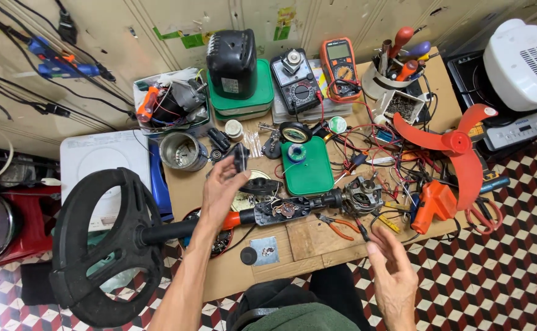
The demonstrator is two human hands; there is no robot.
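left hand (pixel 222 184) fingers clamped on small black plastic part (pixel 241 157) – right hand (pixel 391 260) fingers apart, empty, near orange-handled pliers (pixel 336 225).

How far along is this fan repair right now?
Done: red blade lies off beside the motor, and the stand housing is open, wiring exposed. In hand: left hand holds a small black part; right hand is empty. Left: nothing is closed or refitted.

Red fan blade (pixel 458 150); green tray (pixel 308 165); orange multimeter (pixel 339 67); black round base (pixel 106 245); red-white-black chequered floor (pixel 495 270).
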